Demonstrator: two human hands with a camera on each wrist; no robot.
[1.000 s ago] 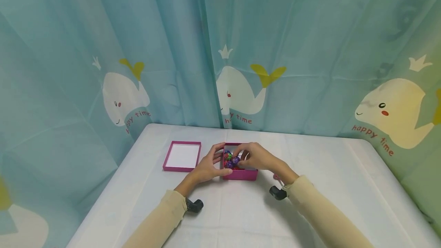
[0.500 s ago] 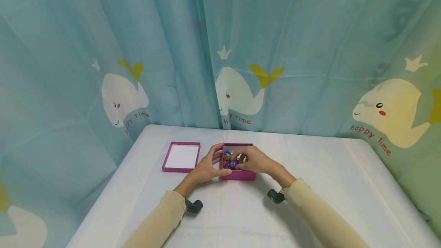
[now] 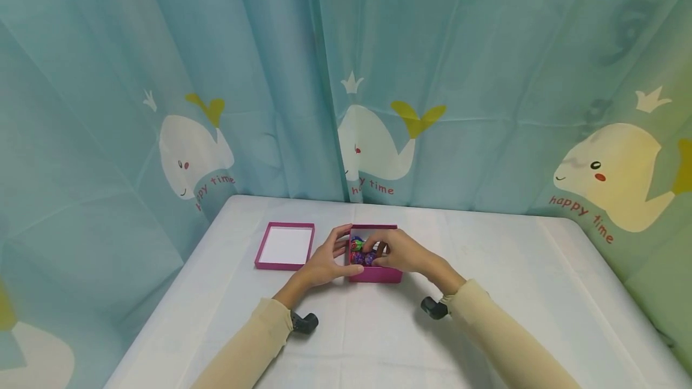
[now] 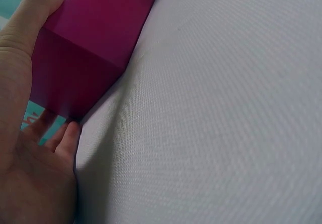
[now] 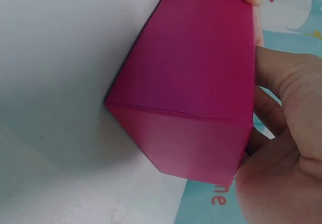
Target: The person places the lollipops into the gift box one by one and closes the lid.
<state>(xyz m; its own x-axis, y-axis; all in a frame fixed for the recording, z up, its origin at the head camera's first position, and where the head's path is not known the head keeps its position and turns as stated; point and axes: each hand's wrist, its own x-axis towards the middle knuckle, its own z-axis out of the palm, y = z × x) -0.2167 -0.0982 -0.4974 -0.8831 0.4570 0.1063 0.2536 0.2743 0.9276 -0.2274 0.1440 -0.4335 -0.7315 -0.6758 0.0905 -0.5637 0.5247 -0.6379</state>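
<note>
A magenta box (image 3: 375,275) stands uncovered in the middle of the table, with several round wrapped candies along its left side. My left hand (image 3: 322,263) holds the box from the left, thumb at the front wall and fingers at the far left corner. The left wrist view shows the thumb (image 4: 43,5) on the box's outer wall. Reaching over the rim, my right hand (image 3: 402,251) has thumb and forefinger around a purple wrapped candy (image 3: 370,257). Next to it lies a green candy (image 3: 357,245). The right wrist view has the box wall (image 5: 186,58) hiding those fingertips.
A shallow magenta lid (image 3: 285,245), white inside, lies left of the box. A white cloth covers the table (image 3: 346,335). Close behind its back edge hangs a blue curtain (image 3: 476,155) printed with whales. Black wrist mounts (image 3: 434,308) sit at the cuffs.
My right hand has lowered into the box with the purple candy, which sits lower among the others. The left hand keeps its hold. A small pink thing by the right wrist is no longer visible.
</note>
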